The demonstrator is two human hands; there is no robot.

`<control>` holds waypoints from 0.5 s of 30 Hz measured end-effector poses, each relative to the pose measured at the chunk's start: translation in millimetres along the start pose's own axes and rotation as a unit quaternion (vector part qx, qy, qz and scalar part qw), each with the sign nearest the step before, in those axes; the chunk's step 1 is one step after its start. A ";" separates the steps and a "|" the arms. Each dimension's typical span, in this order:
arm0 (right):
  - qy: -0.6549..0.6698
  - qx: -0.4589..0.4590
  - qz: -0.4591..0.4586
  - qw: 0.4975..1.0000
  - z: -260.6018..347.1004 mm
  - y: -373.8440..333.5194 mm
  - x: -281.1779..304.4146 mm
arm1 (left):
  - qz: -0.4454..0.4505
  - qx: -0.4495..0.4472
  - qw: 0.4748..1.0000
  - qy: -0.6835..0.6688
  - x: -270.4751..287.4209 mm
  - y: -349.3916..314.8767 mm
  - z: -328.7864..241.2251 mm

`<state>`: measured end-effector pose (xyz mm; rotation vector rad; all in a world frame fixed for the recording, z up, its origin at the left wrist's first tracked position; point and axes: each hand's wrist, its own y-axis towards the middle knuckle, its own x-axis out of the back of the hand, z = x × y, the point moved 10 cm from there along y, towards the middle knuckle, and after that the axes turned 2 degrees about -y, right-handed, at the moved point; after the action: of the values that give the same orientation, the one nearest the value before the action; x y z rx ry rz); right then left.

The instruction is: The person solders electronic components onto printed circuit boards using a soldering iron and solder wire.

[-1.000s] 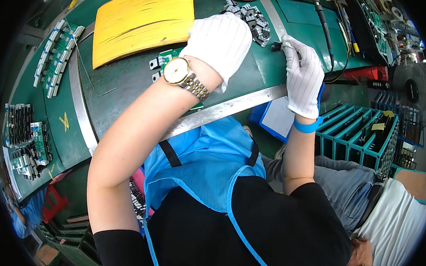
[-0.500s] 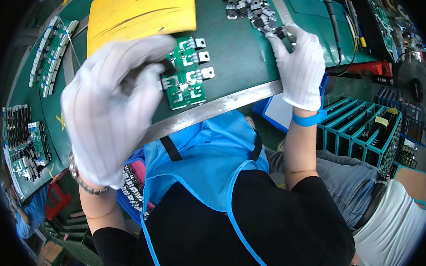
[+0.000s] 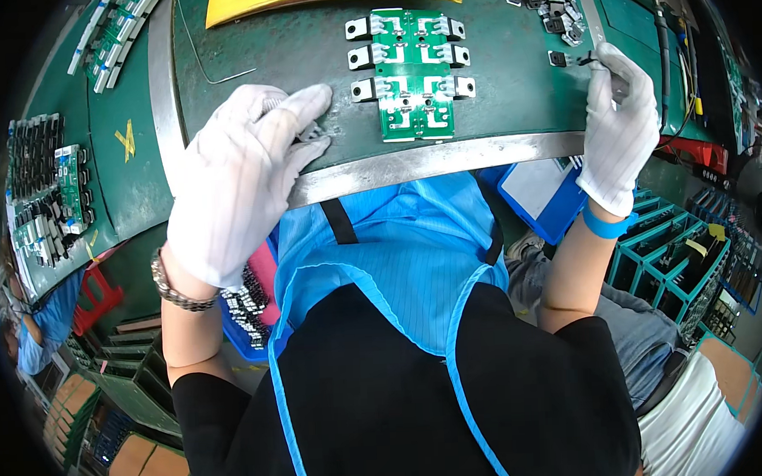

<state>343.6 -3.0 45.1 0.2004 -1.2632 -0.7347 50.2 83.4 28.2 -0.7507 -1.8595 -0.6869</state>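
A green circuit board [image 3: 414,75] lies flat on the bench, with three black-and-silver transistors sticking out along each long side. To its left, my gloved left hand [image 3: 254,163] is closed in a pinch near the bench edge. Thin metal legs of a small component [image 3: 311,134] show between its fingertips; the body is hidden. At the right, my gloved right hand [image 3: 621,125] pinches at the legs of a transistor [image 3: 559,58], whose black body points left. Just beyond lies a loose heap of transistors [image 3: 554,7].
A yellow foam slab [image 3: 328,0] lies at the far side. A thin bent wire [image 3: 212,75] rests left of the board. A metal strip [image 3: 445,157] edges the bench. Finished-looking boards [image 3: 117,41] stand at far left. Blue bins [image 3: 537,201] and green racks [image 3: 662,260] stand below.
My left hand has moved off the board toward the bench edge, uncovering its left-side transistors. My right hand has drawn a transistor away from the heap. The whole view has shifted.
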 end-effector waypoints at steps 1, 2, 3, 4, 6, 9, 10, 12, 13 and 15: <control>0.025 0.001 -0.004 1.000 0.8 -0.9 2.5 | 0.013 -0.010 0.999 -0.041 1.3 0.6 2.3; 0.050 0.002 -0.008 0.999 1.4 -1.6 5.4 | 0.013 -0.010 0.999 -0.043 4.2 -0.2 4.6; 0.069 -0.004 0.022 0.997 0.5 -1.6 0.1 | 0.023 0.003 0.994 -0.106 3.5 1.3 8.3; 0.075 -0.022 0.043 0.996 1.5 -3.1 -5.0 | 0.033 0.014 0.985 -0.168 2.9 2.4 11.9; 0.048 0.026 0.021 0.998 2.4 -5.1 -4.4 | 0.060 0.024 0.983 -0.171 2.1 0.8 17.6; 0.051 0.008 0.035 0.998 1.8 -5.6 2.4 | 0.081 -0.023 0.990 -0.116 3.0 2.9 10.6; 0.039 -0.001 0.045 0.998 0.2 -6.0 2.6 | 0.081 -0.028 0.989 -0.118 3.1 3.9 10.6; 0.028 0.002 0.052 0.998 -5.7 -8.3 2.0 | 0.094 -0.032 0.991 -0.093 0.9 5.3 9.6; 0.032 0.016 0.052 0.998 -3.5 -8.0 1.9 | 0.081 -0.039 0.995 -0.047 0.7 5.6 7.6; 0.023 0.042 0.028 0.998 -3.1 -8.6 2.5 | 0.073 -0.021 0.996 -0.051 -1.4 8.3 8.1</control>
<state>343.3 -11.8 41.6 0.2477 -1.2509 -0.6261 52.2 94.4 25.0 -0.9546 -1.8659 -0.6061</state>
